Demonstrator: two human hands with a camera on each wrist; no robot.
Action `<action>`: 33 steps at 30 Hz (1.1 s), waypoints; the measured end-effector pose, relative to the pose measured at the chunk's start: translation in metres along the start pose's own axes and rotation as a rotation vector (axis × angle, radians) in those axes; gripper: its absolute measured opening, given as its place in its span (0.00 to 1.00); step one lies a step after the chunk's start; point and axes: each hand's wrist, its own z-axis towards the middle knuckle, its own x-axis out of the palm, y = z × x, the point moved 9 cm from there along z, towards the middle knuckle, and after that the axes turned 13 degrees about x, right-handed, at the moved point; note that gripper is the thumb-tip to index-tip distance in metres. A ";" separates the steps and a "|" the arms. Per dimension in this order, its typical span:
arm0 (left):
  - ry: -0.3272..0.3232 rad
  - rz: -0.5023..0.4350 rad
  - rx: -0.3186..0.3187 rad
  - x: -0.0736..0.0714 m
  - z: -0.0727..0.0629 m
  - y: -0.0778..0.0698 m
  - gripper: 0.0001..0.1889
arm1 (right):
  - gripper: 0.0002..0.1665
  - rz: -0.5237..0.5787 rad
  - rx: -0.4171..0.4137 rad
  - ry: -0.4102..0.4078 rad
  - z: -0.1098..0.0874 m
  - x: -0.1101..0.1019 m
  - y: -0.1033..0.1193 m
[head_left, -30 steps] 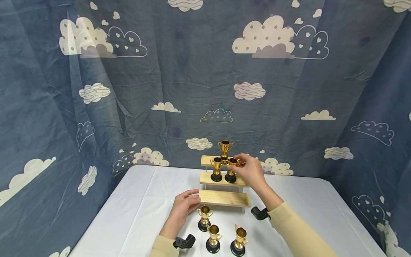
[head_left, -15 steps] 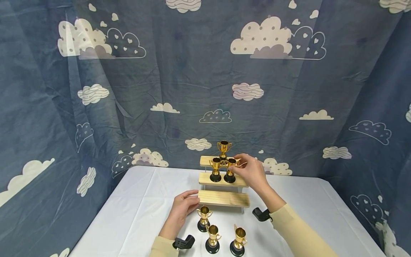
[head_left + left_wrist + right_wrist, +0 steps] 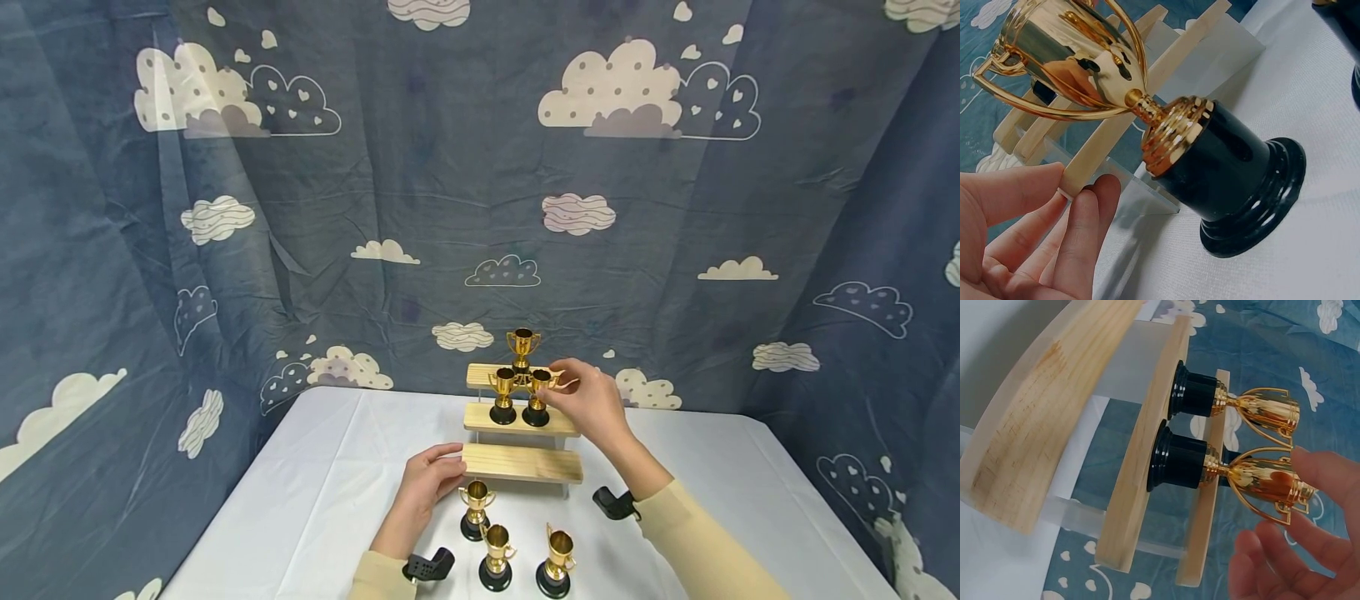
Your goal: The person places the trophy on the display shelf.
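My right hand (image 3: 592, 402) has its thumb and fingers about the rim of a small gold trophy cup (image 3: 1266, 478) with a black base. This cup stands upright on the right of the middle shelf (image 3: 558, 425), beside a second trophy cup (image 3: 503, 396). A third trophy cup (image 3: 522, 343) stands on the top shelf (image 3: 487, 377). With thumb and fingertips, my left hand (image 3: 1041, 237) pinches the left end of the lowest wooden shelf (image 3: 522, 463). Close in front of that hand, a trophy cup (image 3: 1179, 150) stands on the table.
Two more trophy cups, one left (image 3: 496, 558) and one right (image 3: 556, 565), stand on the white tablecloth (image 3: 337, 483) before the stepped stand. Clear side panels (image 3: 1141, 187) support its shelves. A dark blue cloud-print curtain (image 3: 420, 167) hangs behind the table.
My right hand and wrist shift slightly rightward relative to the trophy cup, which stays on the middle shelf. The left hand keeps its hold on the lowest shelf.
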 end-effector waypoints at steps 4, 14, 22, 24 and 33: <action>0.009 0.004 0.008 0.000 0.001 0.000 0.27 | 0.29 0.007 -0.001 -0.005 -0.003 -0.004 0.001; -0.004 -0.001 0.003 -0.001 -0.001 0.001 0.26 | 0.29 -0.017 -0.008 -0.008 -0.014 -0.008 0.001; -0.006 -0.005 0.003 0.000 -0.003 -0.002 0.26 | 0.30 0.008 -0.028 -0.017 -0.024 -0.012 -0.002; -0.003 -0.005 0.004 0.000 -0.004 -0.002 0.26 | 0.30 0.018 -0.027 -0.019 -0.026 -0.013 -0.002; 0.011 -0.016 0.015 0.001 -0.001 -0.003 0.26 | 0.29 0.043 -0.032 0.000 -0.041 -0.017 -0.001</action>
